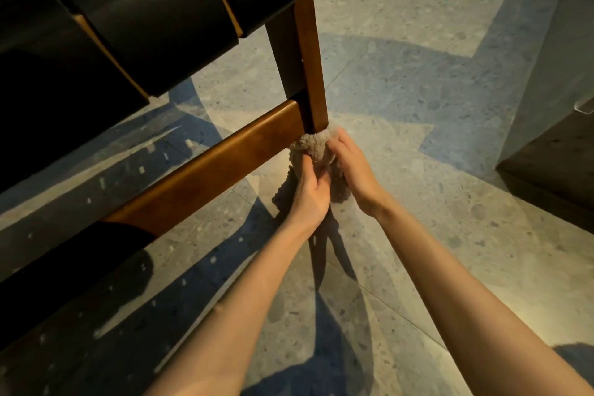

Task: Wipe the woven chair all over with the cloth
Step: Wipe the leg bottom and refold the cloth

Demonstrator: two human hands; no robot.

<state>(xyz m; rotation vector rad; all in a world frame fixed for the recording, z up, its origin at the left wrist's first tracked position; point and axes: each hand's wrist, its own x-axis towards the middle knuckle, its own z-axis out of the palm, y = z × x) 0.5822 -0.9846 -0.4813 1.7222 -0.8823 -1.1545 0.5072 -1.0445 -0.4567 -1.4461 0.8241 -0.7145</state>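
Note:
The woven chair (135, 16) fills the upper left, with broad black straps over a brown wooden frame. Its wooden leg (310, 67) drops to the floor at centre, joined by a lower wooden rail (205, 170). A fluffy grey-brown cloth (310, 146) is wrapped around the foot of the leg. My left hand (310, 193) grips the cloth from below and to the left. On the other side, my right hand (352, 164) holds it with curled fingers. The very bottom of the leg is hidden by the cloth.
Speckled terrazzo floor (418, 106) spreads around the chair, crossed by dark shadows. A dark low block or furniture base (553, 164) stands at the right edge. A grey wall or cabinet side (556, 51) rises above it.

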